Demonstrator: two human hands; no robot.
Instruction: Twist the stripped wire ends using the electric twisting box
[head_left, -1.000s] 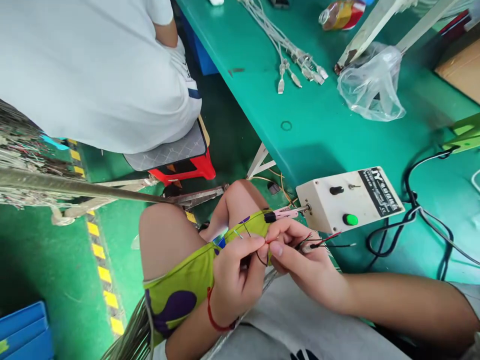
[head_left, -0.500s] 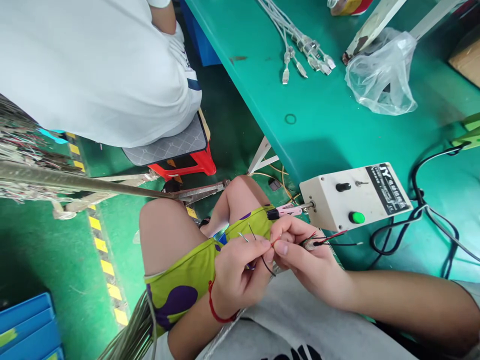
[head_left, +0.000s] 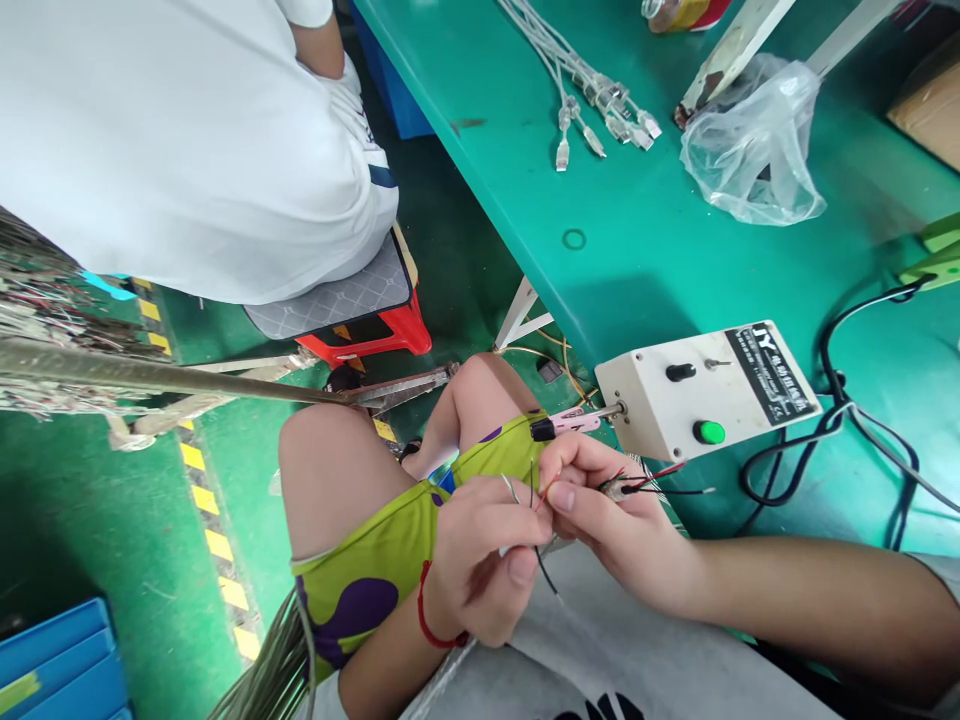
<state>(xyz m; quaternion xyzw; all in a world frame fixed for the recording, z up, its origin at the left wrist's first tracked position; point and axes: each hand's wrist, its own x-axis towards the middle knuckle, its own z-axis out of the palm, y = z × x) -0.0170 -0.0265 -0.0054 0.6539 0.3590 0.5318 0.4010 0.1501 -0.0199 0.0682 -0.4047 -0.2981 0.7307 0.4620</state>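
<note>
"What do you have at the hands?"

"I'm watching from far off, and I see both of them close together above the lime shorts [head_left: 360,575]. On the right hand [head_left: 622,532], thumb and index fingertip are pinched on a thin red wire [head_left: 546,494]."

"And the left?"

"The left hand [head_left: 476,535] is curled right beside that pinch. I can't tell whether its fingertips are squeezing anything. From here I see a black wire [head_left: 547,574] hanging below them and a pale wire [head_left: 510,488] poking up just beyond."

"Anything else near the right fingers?"

"Yes, a cable end [head_left: 616,491] with red and black leads lies at the right hand, behind the pinching tips. Just beyond those fingers I get a pink clip [head_left: 576,422], at the shaft of a white control box [head_left: 675,405] on the green table [head_left: 645,240]. Well apart from the fingers, farther out, lie USB cables [head_left: 600,95], with a crumpled plastic bag [head_left: 757,165] to their right."
</note>
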